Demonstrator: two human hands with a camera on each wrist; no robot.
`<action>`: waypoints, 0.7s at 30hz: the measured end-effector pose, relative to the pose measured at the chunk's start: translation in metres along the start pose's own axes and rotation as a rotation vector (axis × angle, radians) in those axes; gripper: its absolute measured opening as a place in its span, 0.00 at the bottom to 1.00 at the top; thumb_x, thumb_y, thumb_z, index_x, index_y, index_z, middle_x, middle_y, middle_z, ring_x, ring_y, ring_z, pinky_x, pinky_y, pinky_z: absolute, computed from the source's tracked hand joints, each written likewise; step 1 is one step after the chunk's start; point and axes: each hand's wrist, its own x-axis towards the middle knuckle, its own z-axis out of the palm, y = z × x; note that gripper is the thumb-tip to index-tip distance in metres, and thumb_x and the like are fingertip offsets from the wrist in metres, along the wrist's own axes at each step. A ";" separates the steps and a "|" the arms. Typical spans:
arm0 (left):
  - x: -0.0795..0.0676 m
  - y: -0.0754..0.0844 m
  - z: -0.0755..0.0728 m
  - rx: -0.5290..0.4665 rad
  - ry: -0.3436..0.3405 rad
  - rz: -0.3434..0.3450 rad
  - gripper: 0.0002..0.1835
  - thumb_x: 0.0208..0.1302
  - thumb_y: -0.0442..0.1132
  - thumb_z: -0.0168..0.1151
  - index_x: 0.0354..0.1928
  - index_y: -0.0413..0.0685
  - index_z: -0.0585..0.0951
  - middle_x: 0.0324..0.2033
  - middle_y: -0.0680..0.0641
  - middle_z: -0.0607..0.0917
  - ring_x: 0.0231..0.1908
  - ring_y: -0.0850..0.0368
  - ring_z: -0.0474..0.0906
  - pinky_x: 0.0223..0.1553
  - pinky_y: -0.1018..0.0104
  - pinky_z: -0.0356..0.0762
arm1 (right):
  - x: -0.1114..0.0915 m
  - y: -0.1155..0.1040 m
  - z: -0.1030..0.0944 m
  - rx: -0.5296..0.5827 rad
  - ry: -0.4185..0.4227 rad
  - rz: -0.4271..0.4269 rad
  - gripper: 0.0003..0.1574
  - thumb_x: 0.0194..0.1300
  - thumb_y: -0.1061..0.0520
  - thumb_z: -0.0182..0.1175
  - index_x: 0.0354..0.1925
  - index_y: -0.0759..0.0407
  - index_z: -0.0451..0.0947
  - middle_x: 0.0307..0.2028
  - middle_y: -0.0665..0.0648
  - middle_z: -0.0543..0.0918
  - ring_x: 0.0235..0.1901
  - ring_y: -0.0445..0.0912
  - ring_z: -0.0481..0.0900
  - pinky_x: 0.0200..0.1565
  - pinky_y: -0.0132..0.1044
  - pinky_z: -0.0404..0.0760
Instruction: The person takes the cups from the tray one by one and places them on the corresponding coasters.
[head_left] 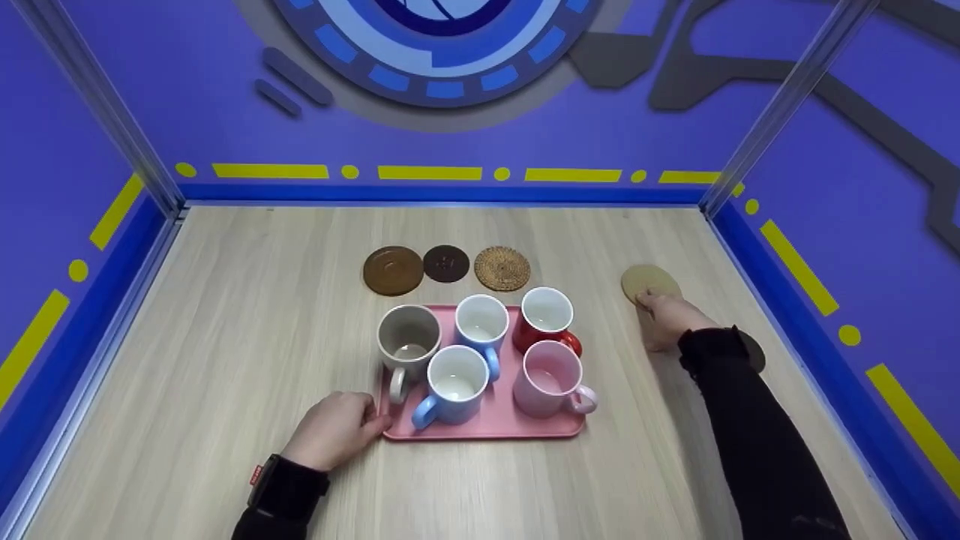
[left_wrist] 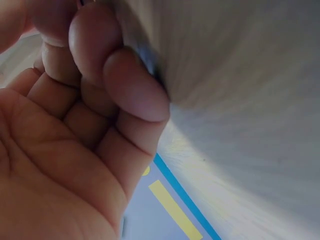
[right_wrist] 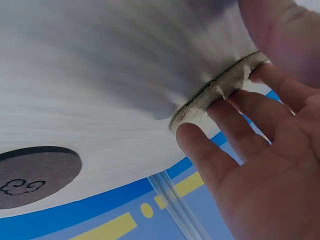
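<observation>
A pink tray (head_left: 487, 427) bears several mugs: a grey mug (head_left: 391, 354), two light blue mugs (head_left: 463, 409) (head_left: 474, 346), a red mug (head_left: 532, 336) and a pink mug (head_left: 541, 397). My left hand (head_left: 334, 427) pinches the tray's front left corner; in the left wrist view its fingers (left_wrist: 135, 90) curl in close to the tabletop. Right of the tray, my right hand (head_left: 675, 322) reaches over the near edge of a beige round coaster (head_left: 646, 279). Its extended fingers (right_wrist: 240, 122) touch that coaster in the right wrist view, the thumb held apart.
Behind the tray lie a brown round coaster (head_left: 393, 270), a smaller dark brown coaster (head_left: 446, 264) and a woven coaster (head_left: 502, 268). A dark coaster with a cloud pattern (right_wrist: 45, 175) lies beside the right wrist. Blue panels (head_left: 450, 150) wall the table's back and sides.
</observation>
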 end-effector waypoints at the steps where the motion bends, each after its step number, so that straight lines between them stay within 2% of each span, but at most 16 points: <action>1: 0.000 0.000 0.000 0.001 0.001 0.002 0.21 0.63 0.42 0.74 0.18 0.56 0.73 0.16 0.59 0.71 0.21 0.61 0.67 0.27 0.62 0.65 | 0.000 -0.002 0.000 0.007 -0.001 -0.002 0.63 0.52 0.62 0.79 0.78 0.76 0.59 0.75 0.86 0.58 0.75 0.78 0.61 0.74 0.67 0.68; 4: 0.000 -0.001 0.000 0.005 0.006 0.008 0.20 0.63 0.42 0.74 0.18 0.56 0.73 0.16 0.59 0.71 0.21 0.62 0.67 0.26 0.63 0.65 | 0.003 -0.007 0.002 0.043 -0.001 -0.001 0.60 0.57 0.63 0.76 0.79 0.74 0.57 0.77 0.84 0.57 0.77 0.77 0.58 0.76 0.67 0.65; 7: 0.001 -0.001 0.000 0.005 0.009 0.011 0.20 0.62 0.42 0.74 0.18 0.55 0.73 0.16 0.59 0.71 0.20 0.62 0.66 0.26 0.63 0.64 | 0.008 -0.012 0.005 0.075 0.007 -0.002 0.50 0.66 0.63 0.69 0.80 0.70 0.58 0.78 0.81 0.56 0.78 0.75 0.57 0.77 0.67 0.62; 11: 0.001 -0.001 0.000 0.001 0.010 0.010 0.21 0.62 0.42 0.74 0.17 0.55 0.73 0.16 0.60 0.71 0.20 0.62 0.66 0.25 0.64 0.63 | 0.014 -0.022 0.006 0.179 0.003 0.055 0.39 0.77 0.65 0.58 0.81 0.62 0.61 0.80 0.75 0.56 0.80 0.72 0.54 0.79 0.67 0.58; 14: 0.001 -0.001 0.000 0.000 0.009 0.008 0.21 0.62 0.42 0.74 0.17 0.55 0.72 0.15 0.60 0.71 0.20 0.62 0.66 0.25 0.64 0.62 | 0.019 -0.032 0.006 0.266 -0.007 0.094 0.38 0.78 0.67 0.53 0.82 0.58 0.61 0.82 0.72 0.54 0.82 0.70 0.52 0.80 0.65 0.57; 16: 0.001 -0.001 0.000 0.002 0.010 0.007 0.21 0.62 0.42 0.74 0.17 0.56 0.72 0.16 0.60 0.71 0.20 0.62 0.66 0.25 0.64 0.63 | 0.022 -0.039 0.006 0.317 -0.008 0.088 0.38 0.79 0.68 0.50 0.82 0.57 0.60 0.83 0.70 0.54 0.82 0.68 0.50 0.81 0.64 0.56; 21: 0.000 -0.002 0.000 0.006 0.011 0.006 0.21 0.63 0.42 0.74 0.18 0.56 0.72 0.16 0.60 0.71 0.20 0.62 0.66 0.26 0.63 0.64 | 0.033 -0.059 0.009 0.426 0.009 0.054 0.34 0.84 0.60 0.48 0.82 0.59 0.59 0.83 0.68 0.54 0.83 0.63 0.53 0.80 0.58 0.61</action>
